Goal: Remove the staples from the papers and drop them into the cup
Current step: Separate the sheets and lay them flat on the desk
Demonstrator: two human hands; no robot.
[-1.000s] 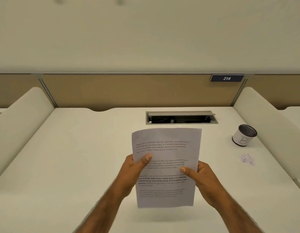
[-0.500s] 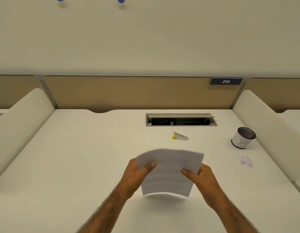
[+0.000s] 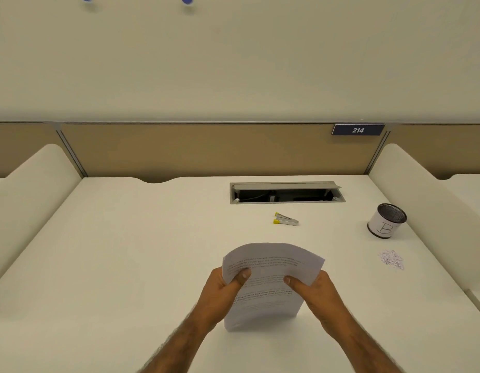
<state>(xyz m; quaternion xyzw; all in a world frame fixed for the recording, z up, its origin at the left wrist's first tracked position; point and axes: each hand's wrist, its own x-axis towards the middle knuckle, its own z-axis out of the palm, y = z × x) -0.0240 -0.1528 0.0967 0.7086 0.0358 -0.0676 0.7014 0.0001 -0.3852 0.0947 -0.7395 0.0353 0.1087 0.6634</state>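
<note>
Best to lay the papers (image 3: 263,289) flat on the surface (image 3: 125,265) before reaching for the remover (image 3: 285,219) (no staple shows from here). The left hand (image 3: 220,294) and right hand (image 3: 321,297) each pinch a side edge, fingers (image 3: 242,275) closed on the sheets, thumbs on top. The papers, white printed sheets bowed upward, are held well left of the cup (image 3: 386,221), nearer the person.

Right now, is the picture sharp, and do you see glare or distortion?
Head view: print on the white paper sheets is blurred, yet the dark blue 214 sign reads sharply; head view again: even light, faint shadows, no glare; the wide lens splays the cream side dividers.
</note>
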